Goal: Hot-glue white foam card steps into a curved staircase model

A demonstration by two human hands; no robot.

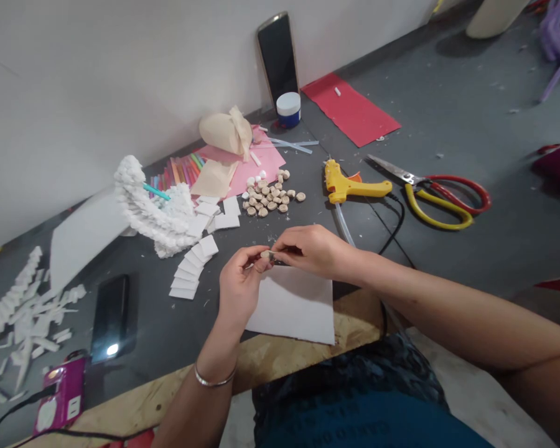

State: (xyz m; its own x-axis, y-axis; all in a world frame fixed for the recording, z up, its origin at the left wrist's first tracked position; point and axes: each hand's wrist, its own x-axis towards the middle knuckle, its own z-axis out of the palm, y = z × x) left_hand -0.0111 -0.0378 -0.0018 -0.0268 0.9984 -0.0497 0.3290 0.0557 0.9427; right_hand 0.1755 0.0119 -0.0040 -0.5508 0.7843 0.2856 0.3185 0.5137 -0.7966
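Shirt [373, 420] below, piece [266, 254] half-hidden between fingers [248, 254]

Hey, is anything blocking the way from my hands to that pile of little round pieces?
Nothing visible blocks it: only dark table and tiny scraps lie between your left hand, right hand and the pile. The white squares are left of that path, the yellow glue gun right of it.

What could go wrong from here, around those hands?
The small piece, pinched at the fingertips of the left hand and right hand, might slip. The yellow glue gun could be dragged if the right forearm snags its cord, which disappears beneath it. The white sheet overlaps the wooden edge, so a bump might shift it.
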